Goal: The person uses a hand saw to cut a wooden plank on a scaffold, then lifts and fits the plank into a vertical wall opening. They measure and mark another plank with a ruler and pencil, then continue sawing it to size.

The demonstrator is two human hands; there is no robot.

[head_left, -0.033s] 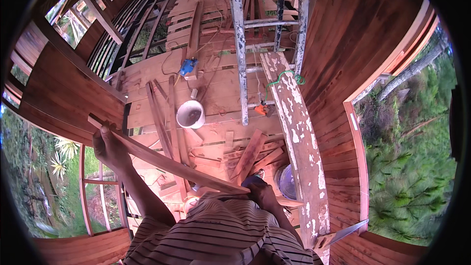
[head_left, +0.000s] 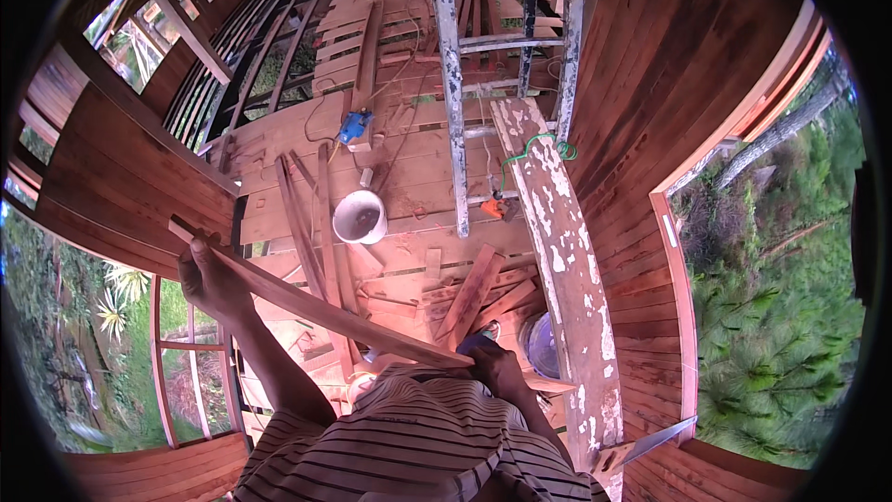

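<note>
A long, narrow wooden strip (head_left: 321, 309) slants across in front of my body, its far end up at the left. Close to that far end, my left hand (head_left: 212, 281) grips it with the fingers wrapped round. My right hand (head_left: 499, 374) is closed on the near end, just in front of my striped shirt. Beside the right knuckles shows something dark blue (head_left: 476, 344) that I cannot make out. Past the right hand lies a paint-flaked plank (head_left: 569, 265), with a handsaw (head_left: 658, 439) at its near end.
A white bucket (head_left: 360, 217) stands on the board floor near loose timber (head_left: 303, 228) and a blue power tool (head_left: 354, 127). Offcuts (head_left: 471, 293) lie ahead of me. A paint-spotted wooden stand (head_left: 452, 102) rises behind an orange tool (head_left: 494, 208). A clear bucket (head_left: 543, 346) sits beside the plank.
My left hand and the far end of the strip have shifted very slightly to the right. Both hands keep their hold.
</note>
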